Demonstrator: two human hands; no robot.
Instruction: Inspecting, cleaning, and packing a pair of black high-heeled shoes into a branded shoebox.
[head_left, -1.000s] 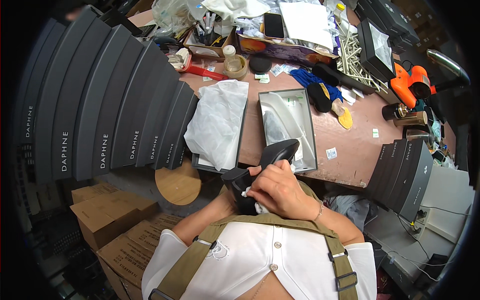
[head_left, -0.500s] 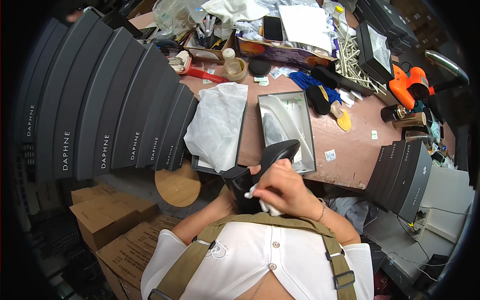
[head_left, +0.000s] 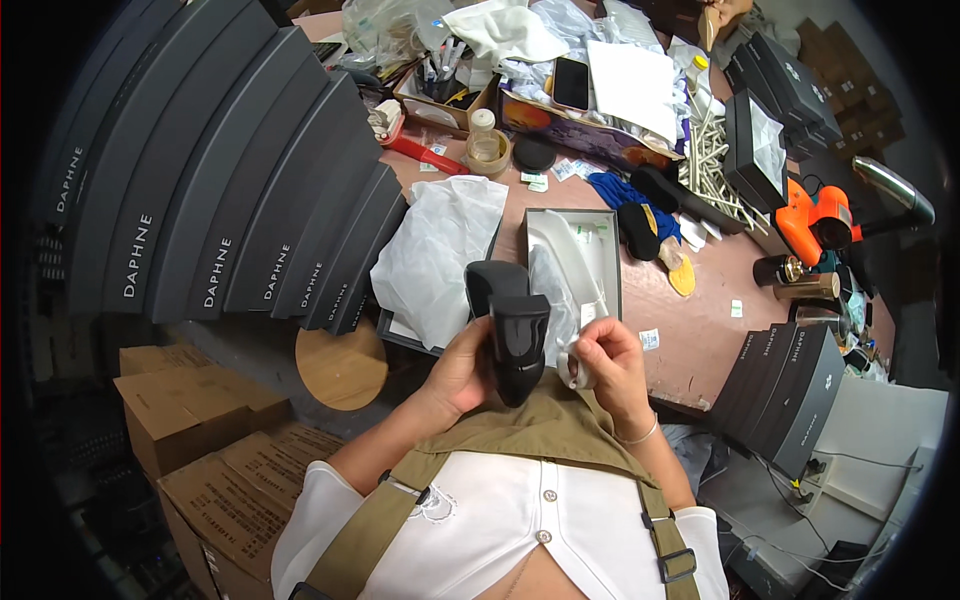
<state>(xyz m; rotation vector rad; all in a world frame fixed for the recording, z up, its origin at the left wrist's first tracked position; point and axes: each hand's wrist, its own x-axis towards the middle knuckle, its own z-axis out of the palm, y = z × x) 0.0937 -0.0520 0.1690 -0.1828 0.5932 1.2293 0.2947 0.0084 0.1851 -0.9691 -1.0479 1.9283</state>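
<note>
In front of my chest, my left hand (head_left: 460, 372) grips a black heeled shoe (head_left: 518, 345), its fingers partly hidden behind it. To the right of the shoe, my right hand (head_left: 610, 362) pinches a small white cloth (head_left: 574, 372), which is apart from the shoe. Just beyond, an open grey shoe box (head_left: 614, 262) holds white packing and a translucent bag (head_left: 548, 280). White tissue paper (head_left: 435, 250) covers most of a second box part to its left.
Tall stacks of dark shoe boxes (head_left: 190, 180) stand on the left, with a shorter stack (head_left: 785, 385) at the right edge. A purple carton (head_left: 590, 135) carrying a phone (head_left: 571, 83) sits at the back. An orange heat-gun-like tool (head_left: 797, 215) lies right. Cardboard cartons (head_left: 195, 395) and a round wooden stool (head_left: 340, 368) are lower left.
The shoe has turned in my left hand and now points toward me. My right hand has moved away to the right with the cloth. The view has shifted slightly.
</note>
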